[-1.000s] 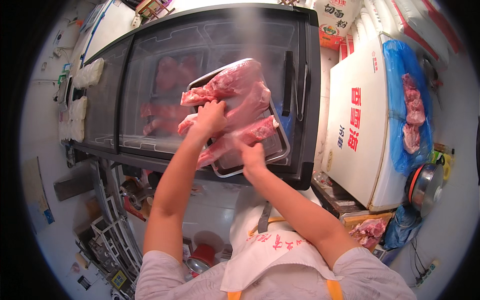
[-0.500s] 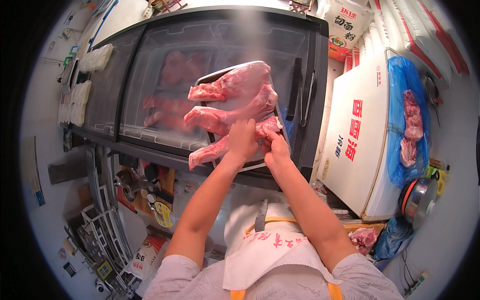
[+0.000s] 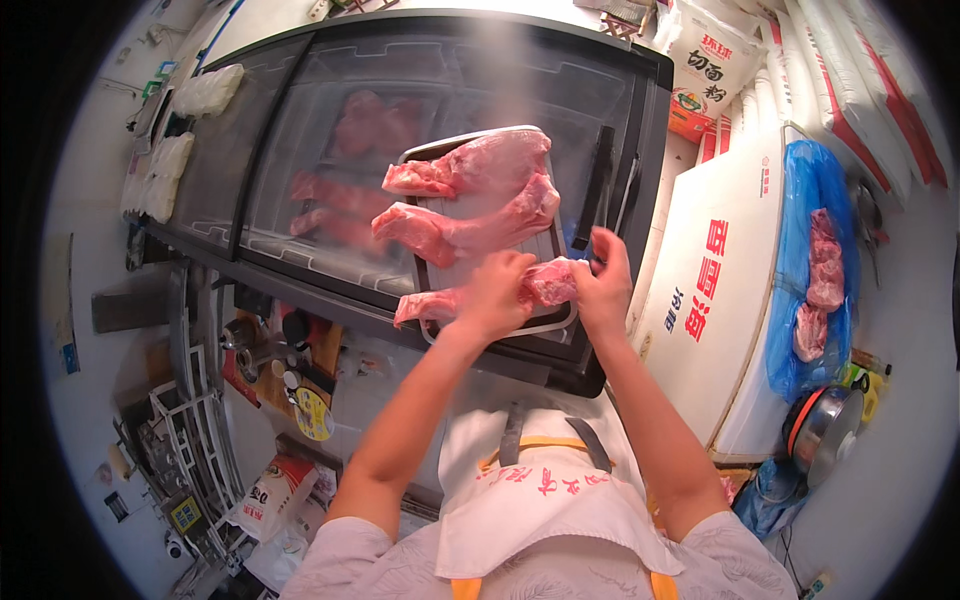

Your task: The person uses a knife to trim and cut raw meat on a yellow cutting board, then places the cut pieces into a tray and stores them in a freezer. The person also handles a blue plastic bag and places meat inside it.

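Three long pieces of raw meat rest on a metal tray (image 3: 470, 206) on top of the glass-lidded chest freezer. My left hand (image 3: 495, 295), slightly blurred, is closed over the middle of the nearest meat piece (image 3: 552, 283). At that piece's right end, the fingers of my right hand (image 3: 606, 290) are closed on the meat, with part of their grip hidden. Just beyond my hands lies the middle meat piece (image 3: 480, 228), apart from the nearest one. The far meat piece (image 3: 480, 165) lies along the tray's back rim.
Beneath the freezer's glass (image 3: 300, 120) more meat shows through. A long black handle (image 3: 597, 185) stands right of the tray. Further right is a white carton (image 3: 715, 270), with meat on blue plastic (image 3: 795, 340) beyond it. Flour sacks (image 3: 705, 60) stand behind.
The nearest meat piece has shifted right and slightly toward me, widening the gap to the middle piece. My right hand has moved right to its end, and the left hand slightly right.
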Motion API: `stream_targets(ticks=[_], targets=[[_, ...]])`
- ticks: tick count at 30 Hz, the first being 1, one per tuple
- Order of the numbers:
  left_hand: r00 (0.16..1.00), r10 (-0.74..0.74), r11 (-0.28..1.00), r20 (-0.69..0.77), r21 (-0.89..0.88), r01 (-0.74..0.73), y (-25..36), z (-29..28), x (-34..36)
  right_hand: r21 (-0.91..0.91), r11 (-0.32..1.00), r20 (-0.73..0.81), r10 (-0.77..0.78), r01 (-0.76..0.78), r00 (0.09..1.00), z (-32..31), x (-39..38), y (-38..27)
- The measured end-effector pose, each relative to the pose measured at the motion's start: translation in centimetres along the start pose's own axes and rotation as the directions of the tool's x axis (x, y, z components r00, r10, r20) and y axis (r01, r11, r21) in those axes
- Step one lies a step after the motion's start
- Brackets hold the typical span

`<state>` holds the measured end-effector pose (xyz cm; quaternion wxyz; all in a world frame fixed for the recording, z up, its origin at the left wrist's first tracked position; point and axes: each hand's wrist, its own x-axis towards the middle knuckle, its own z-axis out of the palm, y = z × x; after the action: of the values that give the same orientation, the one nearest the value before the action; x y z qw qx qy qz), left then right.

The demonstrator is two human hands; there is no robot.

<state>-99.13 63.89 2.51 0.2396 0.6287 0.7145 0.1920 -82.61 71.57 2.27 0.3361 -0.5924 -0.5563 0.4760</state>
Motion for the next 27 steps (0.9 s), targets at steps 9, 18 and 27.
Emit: stream_targets(ticks=[9,18,27], targets=[[0.984,-0.180,0.767,0.008,0.627,0.135,-5.9,-8.3,1.7,-0.455,0.430,0.691,-0.382,0.780,0.614,2.7,8.3,-1.2],[0.861,-0.505,0.773,0.061,0.475,0.420,-7.1,-9.5,-0.1,-0.648,0.457,0.605,-0.178,0.610,0.776,3.0,6.2,-1.8],[0.717,-0.519,0.855,-0.465,-0.290,0.431,-3.6,-13.5,-13.3,-0.324,0.942,0.341,0.034,0.083,0.939,0.1,5.2,-0.1]])
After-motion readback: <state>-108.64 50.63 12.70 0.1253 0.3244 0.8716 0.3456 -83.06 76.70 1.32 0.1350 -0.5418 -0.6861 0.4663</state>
